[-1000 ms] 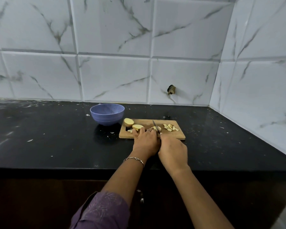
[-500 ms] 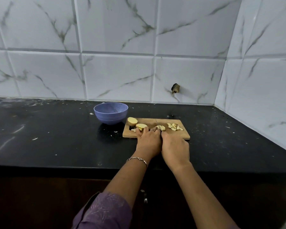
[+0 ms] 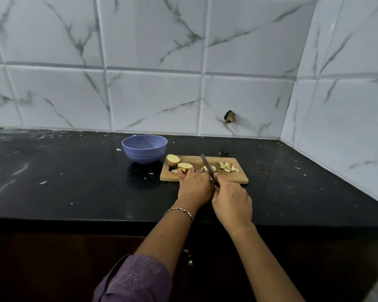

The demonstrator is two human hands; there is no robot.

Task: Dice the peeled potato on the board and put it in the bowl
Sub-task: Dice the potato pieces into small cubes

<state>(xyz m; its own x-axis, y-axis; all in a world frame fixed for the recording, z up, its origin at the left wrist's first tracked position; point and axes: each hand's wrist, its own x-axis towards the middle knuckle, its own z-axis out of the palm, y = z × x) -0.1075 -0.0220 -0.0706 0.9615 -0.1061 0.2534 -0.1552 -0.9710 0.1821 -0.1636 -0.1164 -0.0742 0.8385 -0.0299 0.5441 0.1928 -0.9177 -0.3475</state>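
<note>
A wooden cutting board point(image 3: 238, 178) lies on the black counter. A potato chunk point(image 3: 172, 159) and a thick slice point(image 3: 185, 165) sit at its left end. A heap of diced pieces point(image 3: 228, 167) lies at its right. My left hand point(image 3: 194, 185) curls over a potato piece point(image 3: 205, 168) at the board's middle, holding it down. My right hand point(image 3: 231, 202) grips the handle of a knife point(image 3: 207, 166), whose blade angles up and away over that piece. The blue bowl point(image 3: 145, 148) stands just left of the board; its inside looks empty.
White marble tiles form the back wall and a side wall at the right corner. A dark hole point(image 3: 229, 117) marks the back wall above the board. Small scraps dot the counter point(image 3: 63, 175). The counter's front edge runs below my wrists.
The knife blade has lifted from low on the potato piece to a raised, tilted position. Both hands stay at the board's front edge. My view has shifted slightly.
</note>
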